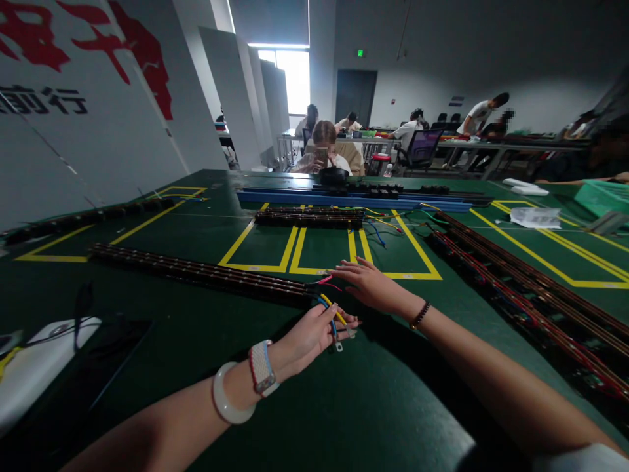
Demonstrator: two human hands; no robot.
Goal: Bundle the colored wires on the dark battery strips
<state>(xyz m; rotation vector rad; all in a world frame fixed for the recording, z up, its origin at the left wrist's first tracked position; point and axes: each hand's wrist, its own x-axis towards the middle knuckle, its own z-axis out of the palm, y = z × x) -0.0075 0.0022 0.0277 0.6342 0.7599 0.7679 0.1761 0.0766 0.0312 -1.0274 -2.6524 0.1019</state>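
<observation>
"Pinching what, please, is the left hand (pixel 307 335)?"

"It pinches a yellow insulated wire (pixel 340 318) and a blue insulated wire (pixel 334 332) between thumb and fingers. Both come from the right end of the long, dark, striped bundle (pixel 196 271), lying on the green table (pixel 378 400)."

"And the right hand (pixel 367 284)?"

"Its fingers are extended, beside a short pink-red wire (pixel 325 280); whether touching, I cannot tell."

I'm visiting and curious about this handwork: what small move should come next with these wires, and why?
Probably the right hand should take the pinkish-red wire: it is open close by, while the left hand holds the blue wire and yellow wire.
</observation>
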